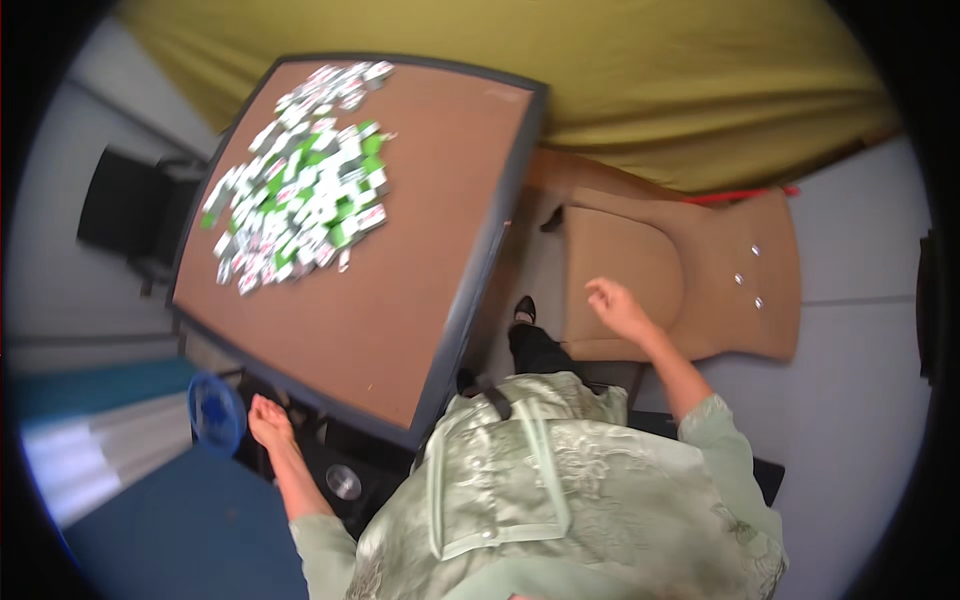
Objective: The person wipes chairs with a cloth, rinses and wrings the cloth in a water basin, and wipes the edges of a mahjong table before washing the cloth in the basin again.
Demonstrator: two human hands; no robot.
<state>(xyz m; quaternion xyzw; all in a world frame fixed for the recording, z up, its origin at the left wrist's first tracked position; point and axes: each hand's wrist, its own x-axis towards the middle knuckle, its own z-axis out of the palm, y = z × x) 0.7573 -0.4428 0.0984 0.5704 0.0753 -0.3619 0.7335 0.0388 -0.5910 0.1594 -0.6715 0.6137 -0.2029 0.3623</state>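
A heap of white-and-green mahjong tiles covers the far left part of a brown square table with a dark rim. My left hand hangs off the table's near left corner, beside a round blue plastic thing. Its fingers are curled in, and no object shows in them. Over to the right, my right hand is in the air above the seat of a tan chair. The fingers there are loosely bent and bunched, also with nothing visible in them. Neither hand touches the tiles.
The tan chair stands just right of the table, with a red strip along its far side. Beyond hangs a yellow-green curtain. A black chair is at the left. Near my left forearm is a clear round object.
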